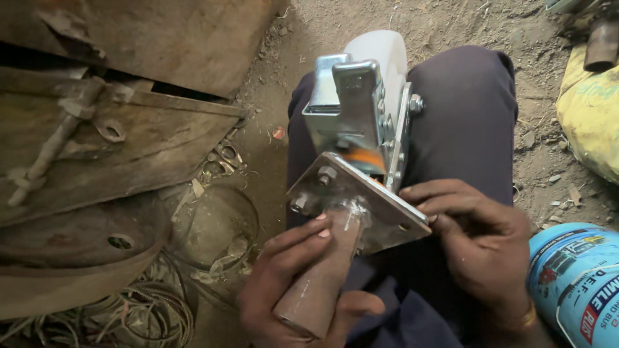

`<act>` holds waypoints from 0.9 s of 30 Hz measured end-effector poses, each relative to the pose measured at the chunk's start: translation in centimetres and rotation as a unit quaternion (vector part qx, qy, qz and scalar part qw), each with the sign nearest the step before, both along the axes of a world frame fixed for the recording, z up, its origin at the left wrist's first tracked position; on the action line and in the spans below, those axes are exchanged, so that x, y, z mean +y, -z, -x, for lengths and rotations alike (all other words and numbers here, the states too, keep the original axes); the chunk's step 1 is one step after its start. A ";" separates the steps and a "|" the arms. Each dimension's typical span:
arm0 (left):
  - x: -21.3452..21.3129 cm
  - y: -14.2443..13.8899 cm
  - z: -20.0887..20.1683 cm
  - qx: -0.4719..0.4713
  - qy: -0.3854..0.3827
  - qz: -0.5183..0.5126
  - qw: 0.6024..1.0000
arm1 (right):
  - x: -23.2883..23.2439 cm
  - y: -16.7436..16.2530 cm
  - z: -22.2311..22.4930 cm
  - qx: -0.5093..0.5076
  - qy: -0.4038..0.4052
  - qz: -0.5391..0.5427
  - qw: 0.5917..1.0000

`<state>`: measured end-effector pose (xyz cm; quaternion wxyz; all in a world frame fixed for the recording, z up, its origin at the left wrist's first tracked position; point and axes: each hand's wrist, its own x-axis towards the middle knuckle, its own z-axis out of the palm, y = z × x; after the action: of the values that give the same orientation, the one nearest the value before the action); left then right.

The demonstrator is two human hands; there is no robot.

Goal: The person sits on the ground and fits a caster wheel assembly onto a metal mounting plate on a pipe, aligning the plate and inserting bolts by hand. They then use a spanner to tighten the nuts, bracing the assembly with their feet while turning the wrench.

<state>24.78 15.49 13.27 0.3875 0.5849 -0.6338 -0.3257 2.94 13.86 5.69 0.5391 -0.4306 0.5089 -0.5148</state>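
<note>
Left hand (293,283) wrapped around a rusty brown square steel post (319,283), fingers across its upper face, thumb under its lower end. Right hand (480,248) curled against the right edge of the mounting plate (351,200), fingertips pinching or pressing near a corner hole; exact grip hidden by the plate edge, whatever sits between the fingers impossible to make out. Gold bangle (527,317) at the right wrist, partly cut off by the lower border.

Post joined to the plate underside by a bright, rough weld (353,211). Plate tilted, two bolts with nuts (325,175) on its left side. Beyond it, pointing away from the body, a zinc-plated caster bracket (348,109) with a brake lever on top, an axle bolt (414,103) on its right flank, and a white wheel (383,55) mostly concealed behind the bracket. Orange part inside the bracket, blurred and not identifiable.

Whole assembly resting over the lap, between knees in dark trousers (464,122), plate between the two hands, wheel end well beyond them.

To the left, rusty steel sheets and flat bar (109,129), a round rusted disc with a hole (77,241), coiled wire (148,309) at the lower left, loose small metal rings (222,158) on the dirt. At the lower right, a blue canister (574,277), cut off by the frame. At the right edge, a yellow sack (590,109), partly out of view. Bare dirt ground (451,26) all around.
</note>
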 end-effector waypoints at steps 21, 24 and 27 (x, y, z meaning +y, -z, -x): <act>0.3 -0.8 1.9 -0.003 -0.058 -0.011 0.998 | 1.2 0.2 -0.2 -0.169 0.008 -0.052 0.984; -0.3 -1.0 1.3 -0.080 0.001 0.028 0.996 | 1.1 0.1 -0.8 -0.170 0.031 -0.055 0.983; -0.6 -1.3 0.9 -0.143 0.036 0.054 0.988 | 0.7 -0.9 -1.1 -0.177 0.030 -0.056 0.982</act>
<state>23.88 14.89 14.58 0.3113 0.5806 -0.7201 -0.2178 4.08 14.60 6.64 0.6283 -0.2859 0.4464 -0.5695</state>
